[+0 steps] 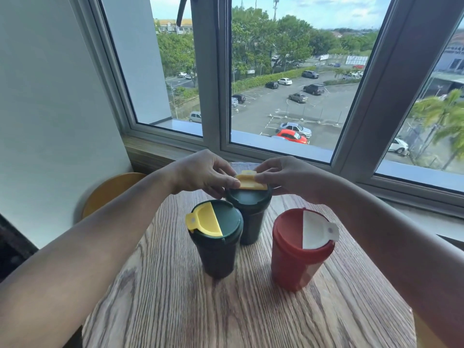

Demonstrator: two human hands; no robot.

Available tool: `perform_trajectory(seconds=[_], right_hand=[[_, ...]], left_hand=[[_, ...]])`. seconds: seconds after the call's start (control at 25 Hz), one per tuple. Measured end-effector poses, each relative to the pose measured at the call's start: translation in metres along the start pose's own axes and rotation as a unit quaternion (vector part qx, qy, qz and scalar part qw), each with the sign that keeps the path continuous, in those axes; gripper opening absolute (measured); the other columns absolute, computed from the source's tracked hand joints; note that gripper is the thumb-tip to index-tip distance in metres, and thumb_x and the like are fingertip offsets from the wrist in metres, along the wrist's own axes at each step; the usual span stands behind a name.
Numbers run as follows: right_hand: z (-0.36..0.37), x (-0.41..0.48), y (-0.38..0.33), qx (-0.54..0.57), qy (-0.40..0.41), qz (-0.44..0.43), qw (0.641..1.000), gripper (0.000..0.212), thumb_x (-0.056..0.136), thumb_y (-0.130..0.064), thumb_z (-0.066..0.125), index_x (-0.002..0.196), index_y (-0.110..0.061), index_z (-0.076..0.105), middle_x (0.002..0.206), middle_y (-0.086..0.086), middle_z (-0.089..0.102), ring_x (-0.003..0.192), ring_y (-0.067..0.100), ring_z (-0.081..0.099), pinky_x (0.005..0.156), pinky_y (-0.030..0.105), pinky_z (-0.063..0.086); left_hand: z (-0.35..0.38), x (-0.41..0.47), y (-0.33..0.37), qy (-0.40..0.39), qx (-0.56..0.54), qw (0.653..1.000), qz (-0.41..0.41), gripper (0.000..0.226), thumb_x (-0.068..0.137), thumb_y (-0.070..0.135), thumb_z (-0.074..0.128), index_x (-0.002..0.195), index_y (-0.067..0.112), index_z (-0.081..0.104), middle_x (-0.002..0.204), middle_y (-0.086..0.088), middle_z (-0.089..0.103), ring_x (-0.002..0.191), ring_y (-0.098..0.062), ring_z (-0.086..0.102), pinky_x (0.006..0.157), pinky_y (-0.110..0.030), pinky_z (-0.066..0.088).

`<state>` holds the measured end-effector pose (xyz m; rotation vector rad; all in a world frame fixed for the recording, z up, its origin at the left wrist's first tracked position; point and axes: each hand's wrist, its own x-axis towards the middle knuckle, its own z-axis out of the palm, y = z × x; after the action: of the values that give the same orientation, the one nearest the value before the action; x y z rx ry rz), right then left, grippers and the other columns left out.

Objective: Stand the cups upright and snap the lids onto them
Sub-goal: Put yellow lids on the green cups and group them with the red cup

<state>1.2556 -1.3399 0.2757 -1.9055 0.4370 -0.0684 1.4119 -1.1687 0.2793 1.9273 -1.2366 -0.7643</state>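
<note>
Three cups stand upright on the wooden table, each with a lid on. The near dark green cup carries a green lid with a yellow flap. The red cup on the right has a red lid with a white flap. Behind them stands a second dark green cup; its yellow flap is tilted up. My left hand and my right hand both pinch the lid of this far cup at its rim, fingers touching the yellow flap.
A window with a grey frame and a wooden sill runs just behind the table. A yellow round stool stands at the left by the white wall. The table's near half lies in front of the cups.
</note>
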Motion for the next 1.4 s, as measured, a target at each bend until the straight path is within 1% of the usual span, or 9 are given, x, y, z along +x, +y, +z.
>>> perform_trajectory(seconds=[0.12,0.4,0.52,0.68,0.88,1.04,1.12,1.24,1.4], right_hand=[[-0.004,-0.015,0.000,-0.040,0.025,-0.010,0.999,0.034,0.088,-0.024,0.070,0.116,-0.006,0.064,0.111,0.016,0.069,0.090,0.019,0.064,0.087,0.033,0.055],[0.001,-0.085,0.000,-0.126,0.162,-0.057,0.977,0.022,0.084,-0.035,0.073,0.098,-0.019,0.069,0.092,0.003,0.074,0.088,0.023,0.071,0.082,0.040,0.057],[0.010,-0.120,0.012,-0.111,0.171,-0.070,0.977,0.022,0.083,-0.035,0.073,0.101,-0.024,0.068,0.095,-0.007,0.074,0.090,0.006,0.070,0.073,0.026,0.053],[0.019,-0.150,0.043,-0.088,0.158,-0.078,0.980,0.055,0.066,-0.062,0.078,0.115,-0.046,0.060,0.122,-0.010,0.065,0.112,0.009,0.062,0.096,0.035,0.050],[0.041,-0.163,0.062,-0.017,0.154,-0.095,0.983,0.070,0.065,-0.012,0.088,0.122,-0.035,0.055,0.125,-0.018,0.052,0.121,0.019,0.055,0.087,0.020,0.051],[0.053,-0.156,0.061,-0.063,0.234,-0.120,0.963,0.064,0.062,-0.009,0.090,0.117,-0.026,0.061,0.122,-0.013,0.060,0.102,0.010,0.063,0.071,0.002,0.045],[0.059,-0.150,0.061,-0.058,0.248,-0.137,0.957,0.065,0.058,-0.020,0.093,0.112,-0.036,0.062,0.119,-0.016,0.062,0.101,0.009,0.065,0.081,0.012,0.050],[0.070,-0.141,0.065,-0.073,0.269,-0.149,0.949,0.067,0.052,-0.038,0.093,0.109,-0.047,0.060,0.125,-0.005,0.062,0.106,0.016,0.065,0.091,0.044,0.055],[0.078,-0.133,0.066,-0.088,0.281,-0.164,0.942,0.070,0.051,-0.048,0.089,0.113,-0.042,0.059,0.126,-0.001,0.060,0.111,0.019,0.063,0.093,0.047,0.054]], left_hand=[[0.003,-0.003,-0.003,0.011,0.004,1.000,-0.003,0.035,0.083,0.034,0.076,0.110,0.012,0.072,0.092,-0.013,0.077,0.085,-0.029,0.075,0.080,-0.040,0.062],[0.013,-0.032,-0.011,0.129,0.033,0.991,0.028,0.029,0.093,0.038,0.064,0.115,0.019,0.066,0.102,0.000,0.071,0.083,-0.014,0.074,0.063,-0.026,0.059],[0.017,-0.053,-0.019,0.187,-0.042,0.980,0.045,0.019,0.095,0.033,0.062,0.109,0.021,0.067,0.105,-0.003,0.071,0.090,-0.017,0.073,0.071,-0.031,0.061],[0.034,-0.086,-0.033,0.208,-0.175,0.961,0.047,0.023,0.094,0.040,0.060,0.105,0.021,0.069,0.111,-0.006,0.071,0.105,-0.023,0.068,0.079,-0.031,0.054],[0.063,-0.122,-0.053,0.120,-0.242,0.961,0.059,0.073,0.064,0.067,0.075,0.125,0.031,0.059,0.118,0.006,0.070,0.113,-0.010,0.065,0.093,-0.031,0.052],[0.075,-0.130,-0.053,0.115,-0.229,0.964,0.072,0.078,0.073,0.035,0.079,0.142,0.031,0.042,0.127,0.006,0.062,0.114,-0.003,0.063,0.093,-0.026,0.053],[0.076,-0.130,-0.053,0.124,-0.199,0.969,0.075,0.083,0.069,0.032,0.084,0.140,0.037,0.042,0.127,0.005,0.060,0.113,-0.004,0.062,0.096,-0.031,0.053],[0.081,-0.130,-0.052,0.146,-0.177,0.970,0.080,0.085,0.067,0.025,0.090,0.137,0.037,0.043,0.127,0.004,0.059,0.116,-0.009,0.059,0.100,-0.040,0.052],[0.085,-0.127,-0.051,0.174,-0.163,0.966,0.096,0.085,0.064,0.025,0.086,0.138,0.032,0.044,0.128,0.005,0.059,0.117,-0.010,0.057,0.097,-0.038,0.054]])
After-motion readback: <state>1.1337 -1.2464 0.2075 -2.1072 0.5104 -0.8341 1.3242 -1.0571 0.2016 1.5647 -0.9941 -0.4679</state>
